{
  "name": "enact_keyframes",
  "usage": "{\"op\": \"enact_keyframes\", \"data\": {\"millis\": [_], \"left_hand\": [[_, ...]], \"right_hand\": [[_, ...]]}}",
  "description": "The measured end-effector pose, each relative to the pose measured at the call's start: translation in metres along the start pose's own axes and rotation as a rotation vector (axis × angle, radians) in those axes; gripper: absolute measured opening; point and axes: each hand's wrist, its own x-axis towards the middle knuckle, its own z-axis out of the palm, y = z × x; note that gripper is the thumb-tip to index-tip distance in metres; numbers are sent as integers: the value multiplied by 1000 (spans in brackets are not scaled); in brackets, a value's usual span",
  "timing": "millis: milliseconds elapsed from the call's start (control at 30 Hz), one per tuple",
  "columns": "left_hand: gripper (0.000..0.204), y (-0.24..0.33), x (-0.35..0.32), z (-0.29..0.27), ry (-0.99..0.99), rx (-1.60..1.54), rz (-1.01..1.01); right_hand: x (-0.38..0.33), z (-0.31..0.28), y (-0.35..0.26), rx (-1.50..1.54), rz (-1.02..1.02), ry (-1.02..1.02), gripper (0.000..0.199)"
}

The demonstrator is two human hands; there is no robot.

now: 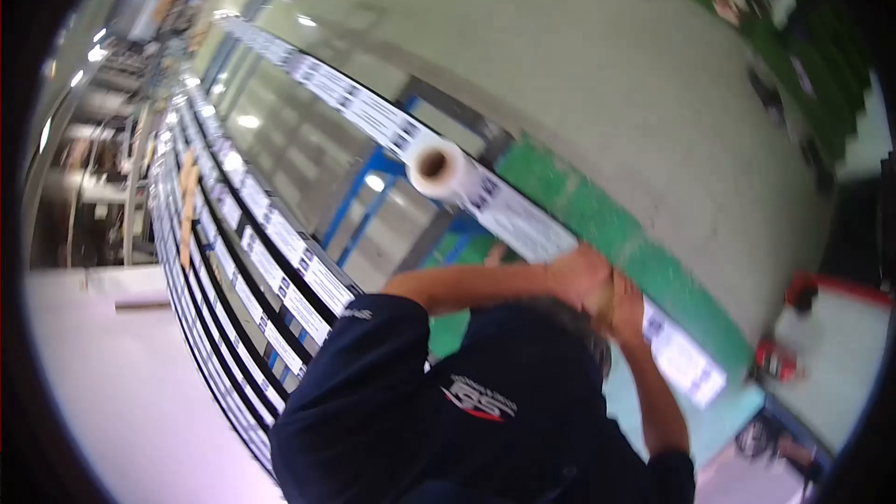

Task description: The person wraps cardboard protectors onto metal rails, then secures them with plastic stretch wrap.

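A long, narrow bar faced with white printed film (523,219) runs slantwise from the far left to the near right. My left hand (581,277) and my right hand (623,306) meet over its near part. Both look closed, fingers bent close together; whatever lies between them is hidden and blurred. Farther along, a white roll of film (455,174) with a brown cardboard core stands on the bar, apart from my hands. The near end (691,364) of the bar shows beyond my right hand.
Green-topped support (597,201) lies under the bar, with a blue metal frame (359,196) farther off. Several dark bars with white film (271,252) run along the left, a wooden strip (189,196) across them. A red-edged table (831,336) stands at right.
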Motion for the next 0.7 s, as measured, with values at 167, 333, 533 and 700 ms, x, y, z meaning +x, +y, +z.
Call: {"op": "enact_keyframes", "data": {"millis": [167,333,533,700], "left_hand": [[86,-21,-5,-17,73,4,82],[91,-12,-4,-20,35,112,58],[94,-9,-4,-8,-75,36,-2],[97,-3,-5,-8,-69,97,-6]], "right_hand": [[19,-5,-8,146,30,79,106],[5,-2,-15,-44,25,286,111],[-6,17,11,71,-23,389,114],[-7,13,13,141,-38,360,114]]}}
